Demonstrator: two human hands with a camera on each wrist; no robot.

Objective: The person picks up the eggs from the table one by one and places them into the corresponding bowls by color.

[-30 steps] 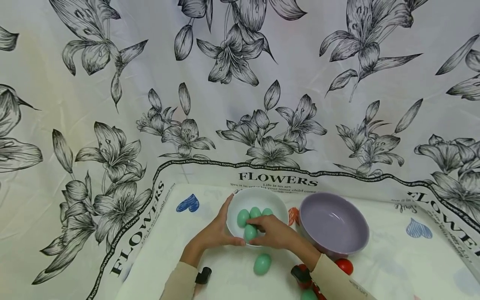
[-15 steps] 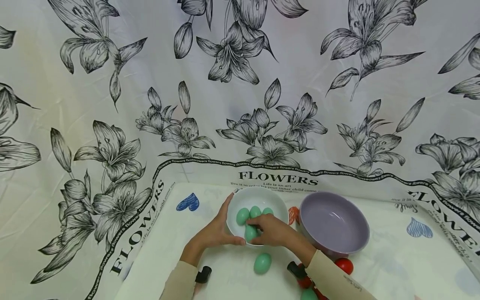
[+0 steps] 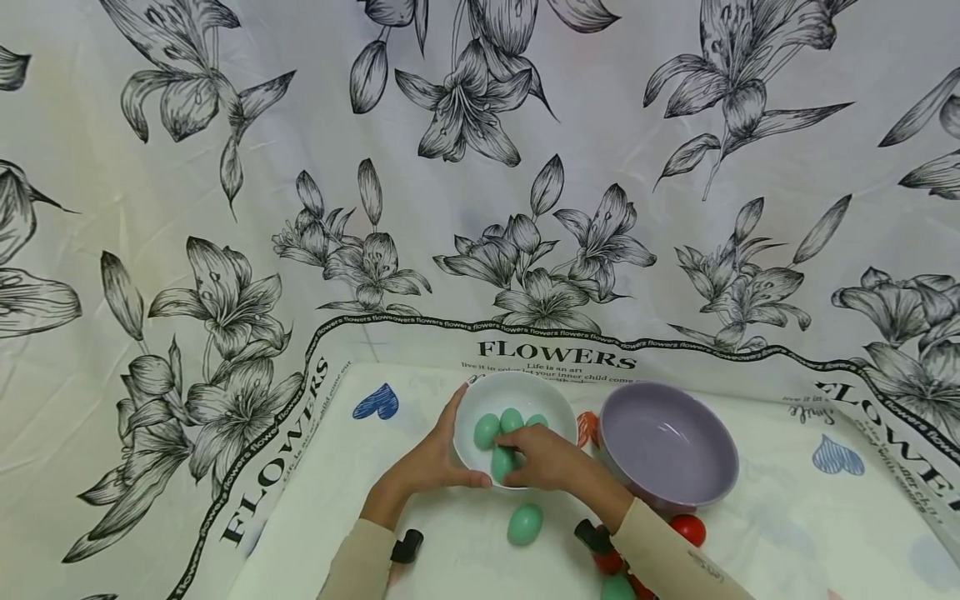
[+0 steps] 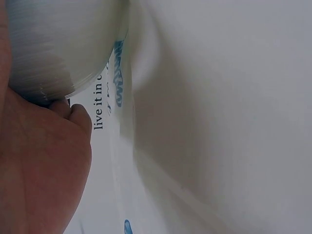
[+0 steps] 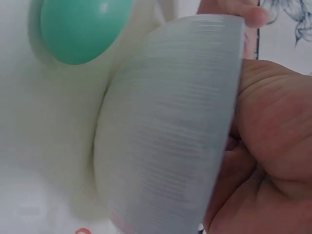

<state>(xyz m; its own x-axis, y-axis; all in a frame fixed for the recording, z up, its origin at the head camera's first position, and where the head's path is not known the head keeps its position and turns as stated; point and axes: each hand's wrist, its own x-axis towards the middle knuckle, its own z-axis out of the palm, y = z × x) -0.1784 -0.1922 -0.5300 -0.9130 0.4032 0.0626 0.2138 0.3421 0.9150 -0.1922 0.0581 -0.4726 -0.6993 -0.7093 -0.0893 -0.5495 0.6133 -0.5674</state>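
In the head view a white bowl [image 3: 543, 396] stands on the cloth with several green eggs [image 3: 487, 432] in it. My left hand [image 3: 429, 463] holds the bowl from the left, thumb along its near side and fingers round its far left side. The right hand [image 3: 547, 462] reaches in over the near right rim and pinches one green egg [image 3: 502, 464] close to the bowl's near wall. In the right wrist view the bowl's outer wall [image 5: 161, 122] hides the fingertips and that egg. One more green egg [image 3: 525, 524] lies on the cloth in front of the bowl.
A purple bowl [image 3: 667, 442] with nothing visible inside stands to the right. A red ball-like thing [image 3: 688, 530] lies in front of it. More red and green pieces [image 3: 618, 588] are partly hidden beneath the right forearm. A flower-printed cloth [image 3: 540, 250] rises behind.
The right wrist has turned slightly and the pinched egg has shifted a little within the bowl. The left hand and both bowls stay in place.
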